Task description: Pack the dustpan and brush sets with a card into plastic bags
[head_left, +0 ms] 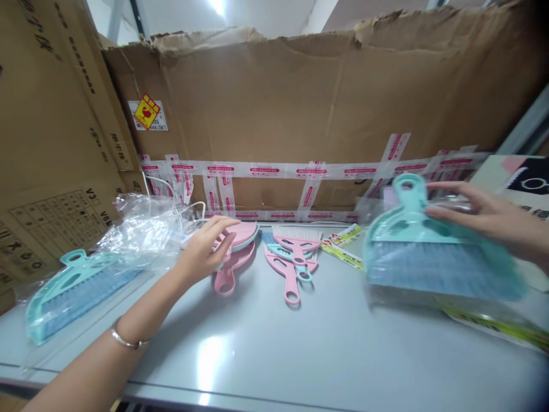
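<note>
My left hand [205, 247] reaches over the grey table with its fingers stretched out, the fingertips touching a stack of pink dustpans [240, 240]. My right hand [480, 220] rests with fingers spread on a teal dustpan-and-brush set [424, 252] wrapped in a clear bag, at the right. Between the hands lie pink and blue small brushes [294, 254]. Another bagged teal set [72, 289] lies at the left.
Large cardboard boxes [300, 114] patched with printed tape wall the back and left. A heap of clear plastic bags [146, 229] sits behind my left hand. Printed paper cards [343, 246] lie near the back. The table's front edge [274, 395] runs below.
</note>
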`<state>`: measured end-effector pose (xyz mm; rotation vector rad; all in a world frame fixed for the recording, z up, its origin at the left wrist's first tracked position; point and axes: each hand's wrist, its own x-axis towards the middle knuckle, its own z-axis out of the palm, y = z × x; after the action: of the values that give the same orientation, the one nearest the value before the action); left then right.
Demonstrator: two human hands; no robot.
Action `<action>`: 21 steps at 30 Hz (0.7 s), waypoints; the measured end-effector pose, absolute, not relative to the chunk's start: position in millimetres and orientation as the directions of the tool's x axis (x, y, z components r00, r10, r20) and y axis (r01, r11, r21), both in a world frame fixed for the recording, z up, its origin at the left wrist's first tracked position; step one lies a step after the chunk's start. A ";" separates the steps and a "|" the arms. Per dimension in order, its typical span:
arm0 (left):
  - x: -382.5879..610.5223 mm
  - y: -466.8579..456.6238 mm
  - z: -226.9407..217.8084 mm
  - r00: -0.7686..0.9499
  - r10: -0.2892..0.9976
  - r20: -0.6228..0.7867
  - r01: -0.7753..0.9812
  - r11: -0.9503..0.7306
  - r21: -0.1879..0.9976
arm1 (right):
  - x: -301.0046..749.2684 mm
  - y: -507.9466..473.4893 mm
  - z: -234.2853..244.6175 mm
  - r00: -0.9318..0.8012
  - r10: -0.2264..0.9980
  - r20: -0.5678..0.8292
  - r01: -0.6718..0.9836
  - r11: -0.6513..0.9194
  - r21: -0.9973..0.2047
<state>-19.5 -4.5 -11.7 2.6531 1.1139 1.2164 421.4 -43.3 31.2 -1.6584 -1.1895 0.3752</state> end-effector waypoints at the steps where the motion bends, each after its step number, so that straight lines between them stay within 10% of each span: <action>1: -12.4 -7.4 -9.5 0.420 0.631 0.652 0.582 -0.739 0.339 | 404.6 -37.6 33.1 0.372 0.893 0.254 0.504 0.035 -0.863; 9: 48.3 -3.2 5.3 0.459 0.876 0.150 0.252 -0.290 0.923 | 267.9 7.3 34.0 -0.175 0.910 0.376 0.386 0.415 -0.824; 13: 47.1 11.6 -1.4 0.333 0.911 0.244 0.005 -0.261 0.965 | 254.4 10.8 24.0 0.086 0.828 0.554 0.324 0.503 -0.801; 17: 32.1 16.8 -5.7 0.075 0.963 0.258 -0.058 -0.255 0.965 | 254.1 -20.5 -2.5 0.438 0.480 0.760 0.435 0.627 -0.646; 21: 27.6 12.9 -8.2 -0.109 0.954 0.279 -0.038 -0.284 0.958 | 236.9 -43.0 -28.5 0.172 0.869 0.463 0.161 0.439 -0.884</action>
<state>27.6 12.9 -8.2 1.3249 1.0959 1.5216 236.9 -43.0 -28.5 -1.0264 -1.3257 0.6542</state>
